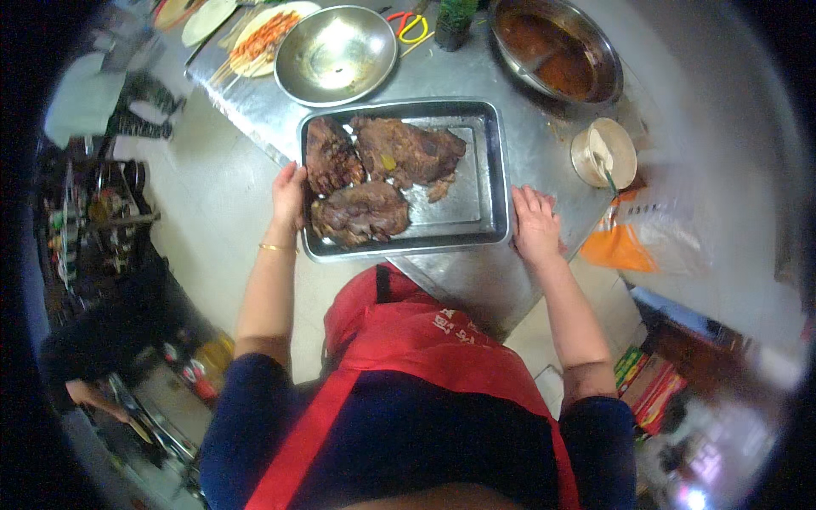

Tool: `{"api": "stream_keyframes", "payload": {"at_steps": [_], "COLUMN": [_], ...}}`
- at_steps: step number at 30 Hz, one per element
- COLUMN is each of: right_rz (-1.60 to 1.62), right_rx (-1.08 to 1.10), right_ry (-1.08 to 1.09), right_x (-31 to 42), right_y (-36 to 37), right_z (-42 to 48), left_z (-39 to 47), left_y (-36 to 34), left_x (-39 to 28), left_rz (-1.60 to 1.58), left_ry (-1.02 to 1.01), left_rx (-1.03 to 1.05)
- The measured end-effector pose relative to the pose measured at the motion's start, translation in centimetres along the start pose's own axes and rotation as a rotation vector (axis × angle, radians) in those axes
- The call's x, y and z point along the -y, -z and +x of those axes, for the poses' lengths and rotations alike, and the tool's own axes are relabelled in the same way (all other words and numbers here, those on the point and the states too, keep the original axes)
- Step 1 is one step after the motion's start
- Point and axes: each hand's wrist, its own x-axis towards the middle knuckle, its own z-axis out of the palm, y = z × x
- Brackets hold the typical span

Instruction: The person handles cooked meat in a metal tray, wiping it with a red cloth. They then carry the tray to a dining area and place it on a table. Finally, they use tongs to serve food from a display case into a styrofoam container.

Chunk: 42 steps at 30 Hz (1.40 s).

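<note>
A rectangular metal tray [475, 191] lies before me on the steel table, its lower left part jutting past the table edge. Three large pieces of dark cooked meat are in it: one at upper left [331, 156], the biggest [408, 150] across the middle, and another [360, 213] at lower left. My left hand [290, 194] grips the tray's left rim, fingers partly hidden. At the right rim is my right hand [535, 220], fingers extended, with a pinkish-brown, cloth-like thing [552, 199] partly under it. Its thumb and its hold are hidden.
Behind the tray stand a steel bowl [338, 57], a plate of skewers [271, 35], scissors with red and yellow handles [411, 27] and a divided pot of reddish broth [548, 54]. A tub of pale powder [604, 153] is right, near an orange-and-clear bag [637, 236]. Another person's hand [105, 401] is lower left.
</note>
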Motion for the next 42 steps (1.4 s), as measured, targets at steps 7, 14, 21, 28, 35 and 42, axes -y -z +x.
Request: {"api": "stream_keyframes", "payload": {"at_steps": [7,14,21,28,35,42], "right_rz": [0.623,0.201,-0.029,-0.014,0.088,0.087], "right_rx": [-0.189,-0.128,-0.222,-0.027,0.047,-0.161], "right_ry": [-0.153,0.617,0.705,0.625,0.792,0.835], "right_x": [-6.8,5.0,3.5,3.3,6.2,6.4], "right_y": [4.1,5.5,0.8,1.3,1.1,-0.4], "right_z": [3.8,16.9,15.6,8.6,0.5,7.7], "left_z": [0.0,3.8,3.0,3.3,1.1,2.8], "left_y": [-0.1,-0.6,-0.1,0.1,-3.2,-2.7], "left_x": [-0.7,-0.1,0.9,0.8,-2.2,-2.9], "left_rz": [0.196,0.486,0.294,0.45,0.403,0.378], "left_ry": [-0.075,-0.236,-0.241,-0.176,0.023,0.034], "left_rx": [-0.098,-0.003,0.046,0.147,0.128,0.217]}}
